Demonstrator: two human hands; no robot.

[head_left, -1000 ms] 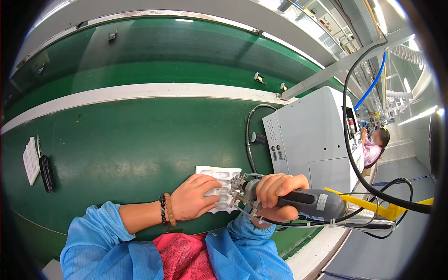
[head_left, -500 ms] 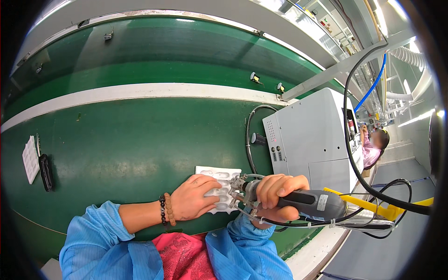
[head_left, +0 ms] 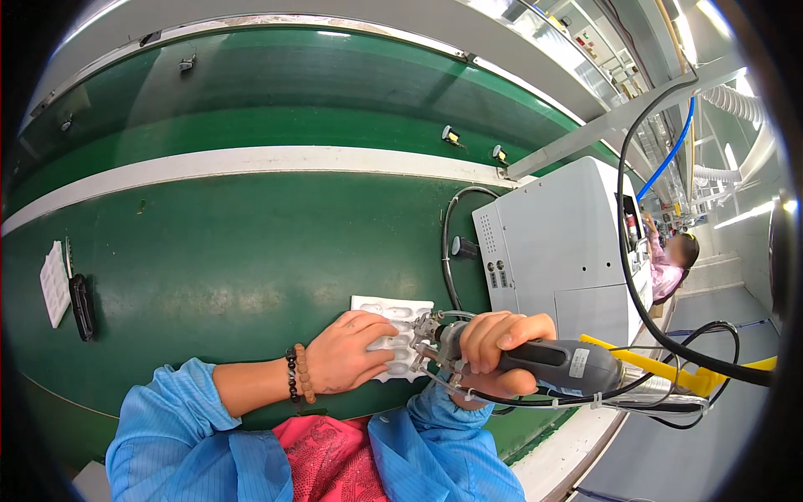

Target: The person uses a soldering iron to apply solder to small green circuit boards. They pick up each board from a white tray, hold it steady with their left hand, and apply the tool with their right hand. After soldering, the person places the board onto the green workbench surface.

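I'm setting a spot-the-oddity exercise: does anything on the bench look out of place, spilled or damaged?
Nothing looks spilled or plainly damaged. Mildly odd is the black case-like object at far left, beside a white tray: it lies well apart from the grey tool in the right hand, though it may belong there.

There's a little white sticker (head_left: 578, 363) on the gray tool (head_left: 600, 370), but its writing is too tiny for me to read.
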